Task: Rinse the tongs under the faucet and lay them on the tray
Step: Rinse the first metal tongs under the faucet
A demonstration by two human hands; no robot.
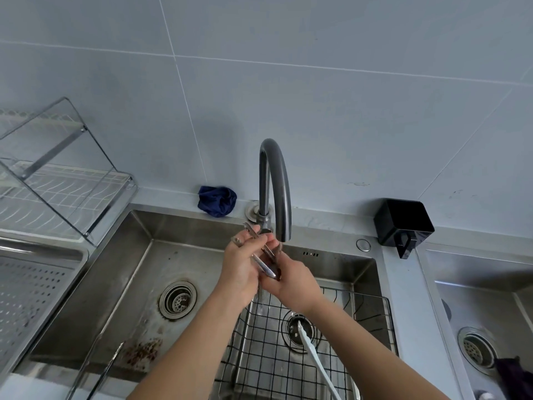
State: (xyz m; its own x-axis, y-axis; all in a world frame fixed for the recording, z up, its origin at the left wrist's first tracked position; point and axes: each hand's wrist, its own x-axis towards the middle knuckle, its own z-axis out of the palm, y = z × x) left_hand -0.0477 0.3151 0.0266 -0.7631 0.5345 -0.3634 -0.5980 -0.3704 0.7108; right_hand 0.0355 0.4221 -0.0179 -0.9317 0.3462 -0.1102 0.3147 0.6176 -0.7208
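The metal tongs (264, 256) are held just below the spout of the faucet (284, 197), over the sink (138, 284), with their tips pointing up. They are grasped by both hands: the left hand (238, 269) is curled round one arm and the right hand (292, 281) is closed about the hinge end. The tongs are judged light, stiff, springy and slippery when wet, so a grip near the hinge is advised. The perforated tray (31, 287) lies well apart, at the left

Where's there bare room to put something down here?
Bare: perforated tray at left, and the ledge between faucet and black box. Crowded: under the faucet, where left hand and right hand hold the tongs over the wire rack.
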